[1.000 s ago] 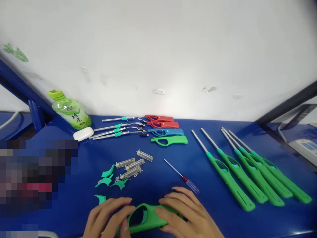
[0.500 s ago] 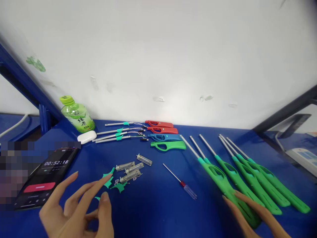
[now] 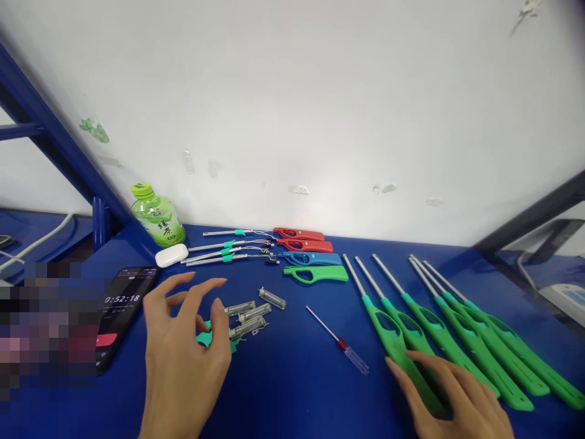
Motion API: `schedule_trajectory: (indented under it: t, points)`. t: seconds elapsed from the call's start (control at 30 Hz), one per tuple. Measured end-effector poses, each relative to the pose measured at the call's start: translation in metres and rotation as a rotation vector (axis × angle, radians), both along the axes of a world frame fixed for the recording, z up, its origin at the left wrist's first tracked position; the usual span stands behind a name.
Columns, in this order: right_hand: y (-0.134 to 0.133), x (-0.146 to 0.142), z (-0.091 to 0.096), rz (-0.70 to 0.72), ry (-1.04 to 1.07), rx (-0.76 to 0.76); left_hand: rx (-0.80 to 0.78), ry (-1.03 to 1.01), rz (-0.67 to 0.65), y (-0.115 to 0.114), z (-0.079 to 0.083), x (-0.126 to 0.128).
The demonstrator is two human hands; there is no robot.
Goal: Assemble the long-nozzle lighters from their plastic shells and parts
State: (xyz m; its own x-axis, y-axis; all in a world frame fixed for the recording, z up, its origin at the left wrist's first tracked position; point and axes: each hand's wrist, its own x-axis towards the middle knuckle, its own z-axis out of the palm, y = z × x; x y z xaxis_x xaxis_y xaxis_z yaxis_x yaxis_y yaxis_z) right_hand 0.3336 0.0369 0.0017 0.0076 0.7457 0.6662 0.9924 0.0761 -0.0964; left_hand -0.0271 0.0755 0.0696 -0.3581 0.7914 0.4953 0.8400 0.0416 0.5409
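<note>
My left hand [image 3: 187, 341] hovers with fingers curved and apart, holding nothing. Just beyond its thumb lie several clear plastic lighter tanks [image 3: 254, 312] and small teal trigger pieces [image 3: 204, 334], partly hidden by the hand. My right hand [image 3: 450, 390] has its thumb on one side and its fingers on the other of the leftmost green long-neck lighter [image 3: 386, 326], gripping its handle on the table. To the right of it, several more green lighters [image 3: 475, 347] lie in a row, metal tubes pointing away. A screwdriver [image 3: 350, 355] with a clear, red-collared handle rests between my hands.
Red [image 3: 304, 245], blue [image 3: 315, 258] and green [image 3: 320, 274] lighter shells lie near the wall. Left of them are metal tubes with wires [image 3: 228, 250], a white case [image 3: 172, 255] and a green tea bottle [image 3: 159, 219]. A phone [image 3: 125, 311] lies at the left on the blue table [image 3: 292, 390].
My left hand has moved forward and right, over the teal pieces. With my right hand on it, the leftmost green lighter has turned slightly, its handle end shifting left. The view has shifted a little.
</note>
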Motion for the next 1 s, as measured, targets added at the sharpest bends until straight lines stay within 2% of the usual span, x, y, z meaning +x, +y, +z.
schedule_trajectory:
  t: [0.07,0.13,0.23,0.3,0.33,0.5,0.7,1.0]
  points:
    - [0.01,-0.005,0.012,0.099,0.04,0.023,-0.036,0.024,-0.049,0.008,0.001,-0.005]
    - [0.028,-0.014,0.028,0.297,0.055,0.036,-0.097,0.074,-0.116,0.018,0.004,-0.01]
    - [0.068,-0.026,0.048,0.494,-0.039,-0.134,-0.196,0.18,-0.198,0.036,0.01,-0.014]
    - [0.1,-0.032,0.055,0.562,-0.205,-0.308,-0.257,0.249,-0.212,0.05,0.015,-0.015]
    - [0.115,-0.035,0.056,0.585,-0.244,-0.348,-0.29,0.283,-0.212,0.058,0.017,-0.016]
    - [0.169,-0.047,0.053,0.649,-0.342,-0.427,-0.447,0.435,-0.207,0.092,0.014,-0.028]
    - [0.189,-0.05,0.051,0.679,-0.37,-0.467,-0.506,0.538,-0.198,0.111,-0.001,-0.042]
    - [0.183,-0.044,0.038,0.747,-0.35,-0.5,-0.522,0.648,-0.208,0.118,-0.009,-0.044]
